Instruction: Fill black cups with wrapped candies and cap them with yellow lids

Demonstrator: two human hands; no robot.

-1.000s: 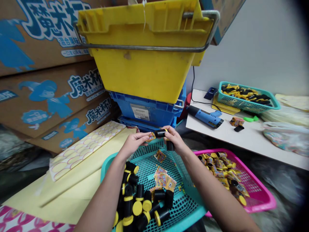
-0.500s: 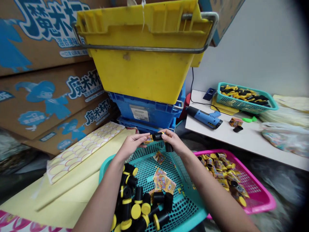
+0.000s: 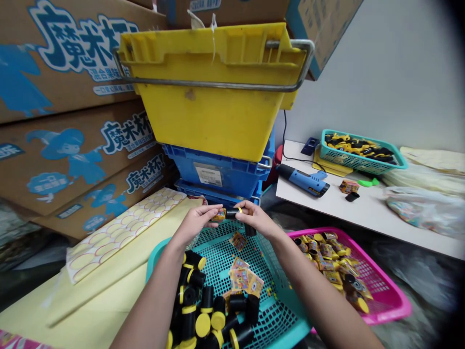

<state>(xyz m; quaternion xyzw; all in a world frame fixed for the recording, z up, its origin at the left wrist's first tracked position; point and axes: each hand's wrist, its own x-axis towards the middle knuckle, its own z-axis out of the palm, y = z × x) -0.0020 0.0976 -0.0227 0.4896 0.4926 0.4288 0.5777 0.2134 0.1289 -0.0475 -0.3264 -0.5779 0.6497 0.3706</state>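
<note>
While the left hand pinches a printed orange wrapper between thumb and fingers, the right hand, fingers curled, grips a black cylinder with a yellow cap, its end at the wrapper, above the far side of a teal plastic mesh basket. Second black cylinder: beneath the right hand. Pink plastic mesh basket: right.

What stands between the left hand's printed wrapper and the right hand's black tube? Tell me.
Nothing visible: the printed wrapper in the left hand sits right at the end of the black tube in the right hand. A second black container hangs lower, out of that line.
</note>
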